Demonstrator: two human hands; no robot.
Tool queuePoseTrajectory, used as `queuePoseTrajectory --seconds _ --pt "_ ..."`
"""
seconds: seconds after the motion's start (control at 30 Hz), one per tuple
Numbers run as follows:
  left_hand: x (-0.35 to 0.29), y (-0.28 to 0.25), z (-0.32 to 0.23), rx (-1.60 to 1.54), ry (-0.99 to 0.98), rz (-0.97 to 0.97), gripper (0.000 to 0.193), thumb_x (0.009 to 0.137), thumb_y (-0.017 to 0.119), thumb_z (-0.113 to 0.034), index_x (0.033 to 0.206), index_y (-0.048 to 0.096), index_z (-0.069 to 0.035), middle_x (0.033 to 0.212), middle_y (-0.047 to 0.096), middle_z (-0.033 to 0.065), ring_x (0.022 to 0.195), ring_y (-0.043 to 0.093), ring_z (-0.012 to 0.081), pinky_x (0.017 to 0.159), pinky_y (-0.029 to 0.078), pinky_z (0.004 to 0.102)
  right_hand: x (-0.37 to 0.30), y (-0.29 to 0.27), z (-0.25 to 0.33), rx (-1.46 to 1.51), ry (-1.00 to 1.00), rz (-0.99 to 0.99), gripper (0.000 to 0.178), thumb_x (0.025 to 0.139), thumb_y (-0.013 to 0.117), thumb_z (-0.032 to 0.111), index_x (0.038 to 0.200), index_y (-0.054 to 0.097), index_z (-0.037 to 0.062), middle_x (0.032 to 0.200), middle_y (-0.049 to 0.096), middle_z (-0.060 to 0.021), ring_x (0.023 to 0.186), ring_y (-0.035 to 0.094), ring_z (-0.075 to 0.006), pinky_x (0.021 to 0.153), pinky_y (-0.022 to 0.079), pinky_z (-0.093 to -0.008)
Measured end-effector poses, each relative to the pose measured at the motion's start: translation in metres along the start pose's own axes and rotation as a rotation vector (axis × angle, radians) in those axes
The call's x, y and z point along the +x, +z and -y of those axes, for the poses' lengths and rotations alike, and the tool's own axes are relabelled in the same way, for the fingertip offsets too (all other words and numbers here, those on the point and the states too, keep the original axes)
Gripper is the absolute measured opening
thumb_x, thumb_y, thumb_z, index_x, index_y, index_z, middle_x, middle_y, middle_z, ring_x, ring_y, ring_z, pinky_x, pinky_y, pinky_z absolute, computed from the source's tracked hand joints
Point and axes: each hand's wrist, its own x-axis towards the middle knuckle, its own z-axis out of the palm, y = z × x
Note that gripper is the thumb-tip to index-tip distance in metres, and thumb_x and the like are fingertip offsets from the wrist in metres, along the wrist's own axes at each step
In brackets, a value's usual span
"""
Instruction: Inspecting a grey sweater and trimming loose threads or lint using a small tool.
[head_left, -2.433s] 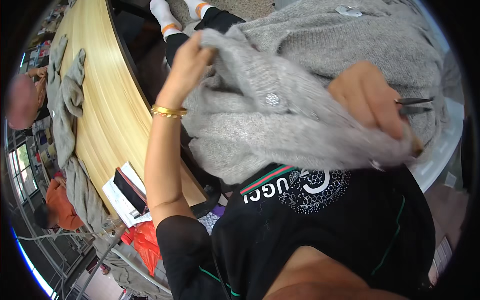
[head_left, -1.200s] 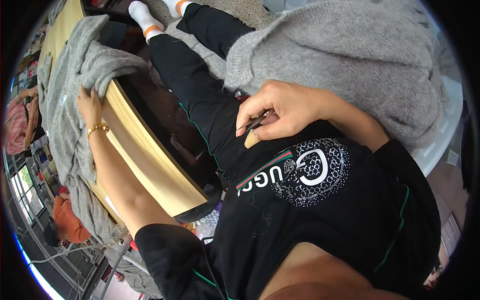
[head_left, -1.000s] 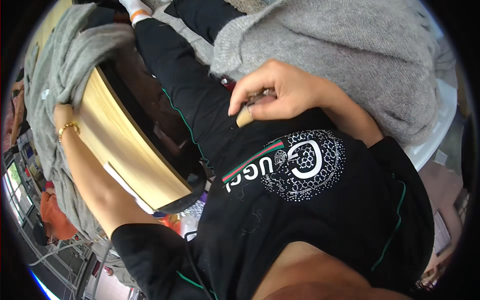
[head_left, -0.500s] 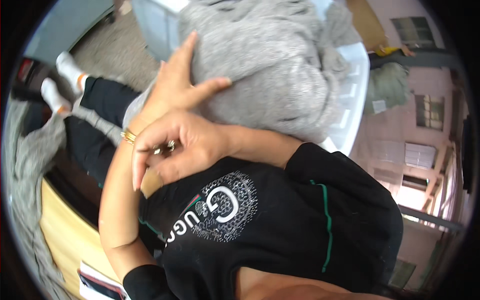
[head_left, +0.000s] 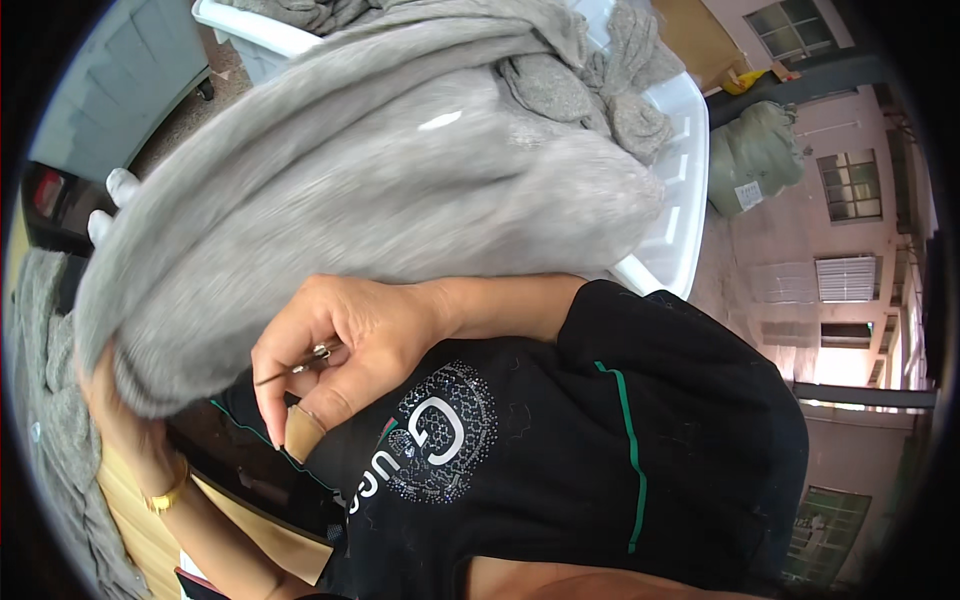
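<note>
The left hand (head_left: 115,395) grips the lower edge of a grey knitted garment (head_left: 350,190), which stretches up to a white plastic basket (head_left: 680,200). The right hand (head_left: 345,345) has its fingers (head_left: 270,390) curled around small thread snips (head_left: 300,367) beneath the fabric, above the wooden desk (head_left: 130,510).

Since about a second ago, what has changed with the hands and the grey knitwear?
The left hand left the garment on the wooden table and now grips a grey knit garment, drawn from the white basket across the lap. The right hand still pinches the small metal snips against the black shirt.
</note>
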Motion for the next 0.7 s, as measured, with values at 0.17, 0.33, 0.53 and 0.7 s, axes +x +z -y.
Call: queuePoseTrajectory --seconds 0.17,0.33,0.53,0.7 --pt "-0.057 -0.117 -0.05 -0.074 0.072 -0.672 0.049 0.102 0.057 -0.026 0.135 0.055 0.01 0.14 0.057 0.0286 0.125 0.06 0.0393 0.102 0.055 0.0514 0.01 0.01 0.006 0.029 0.07 0.041 0.019 0.083 0.069 0.004 0.1 0.076 -0.0011 0.081 0.065 0.0003 0.062 0.045 -0.0019 0.053 0.034 -0.0216" --pt "-0.096 -0.169 -0.027 -0.337 -0.057 -0.707 0.057 0.102 0.054 -0.031 0.14 0.049 0.011 0.145 0.054 0.0263 0.134 0.052 0.0389 0.114 0.042 0.0526 0.02 0.002 -0.007 -0.15 -0.022 0.084 0.024 0.082 0.067 0.008 0.101 0.077 -0.0012 0.08 0.065 0.0001 0.059 0.044 -0.0021 0.052 0.034 -0.0219" --pt "-0.106 -0.18 0.019 -0.187 -0.005 -0.417 0.049 0.1 0.059 -0.02 0.139 0.054 0.008 0.139 0.06 0.0209 0.129 0.057 0.0335 0.113 0.041 0.0447 0.016 -0.02 -0.035 -0.139 0.035 -0.097 0.017 0.091 0.072 0.011 0.101 0.075 -0.0014 0.096 0.075 -0.0074 0.076 0.062 -0.0048 0.07 0.047 -0.0221" --pt "-0.078 -0.106 -0.004 1.268 0.521 -0.244 0.046 0.091 0.06 -0.001 0.137 0.059 -0.001 0.135 0.061 0.0191 0.131 0.053 0.0311 0.112 0.04 0.0404 -0.004 -0.043 -0.038 -0.218 0.137 -0.298 0.02 0.099 0.07 0.018 0.101 0.076 -0.0012 0.092 0.074 -0.0041 0.084 0.064 -0.0069 0.077 0.05 -0.0238"
